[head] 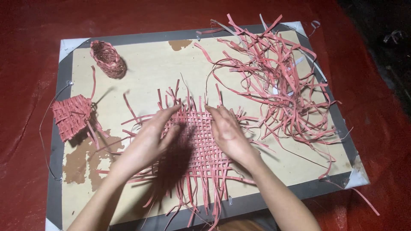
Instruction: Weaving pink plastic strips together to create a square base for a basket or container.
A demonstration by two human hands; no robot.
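Pressing down on the woven red mat (199, 143), both hands lay spread rather than closed. The left hand (152, 139) rested flat along the mat's left side with its fingers stretched toward the top edge, and the right hand (227, 130) rested on the upper right part, fingertips near the same edge. Neither hand seemed to pinch a strip, though the fingertips were too small to be sure.

The mat sat at the middle of a pale board (150, 72) with a grey frame, its loose strip ends fanning out on every side — some running over the board's near edge. To do this kind of work well, the judgement would be to keep the palms holding the crossings flat while the fingertips nudge the strips snug and square, so the open weave does not drift apart.

Farther out, a tangled heap of loose red strips (278, 81) lay well to the right. On the left sat a smaller woven piece (72, 115), tilted, and beyond it a little woven basket (108, 58) on its side. The board rested on a dark red cloth (25, 51).
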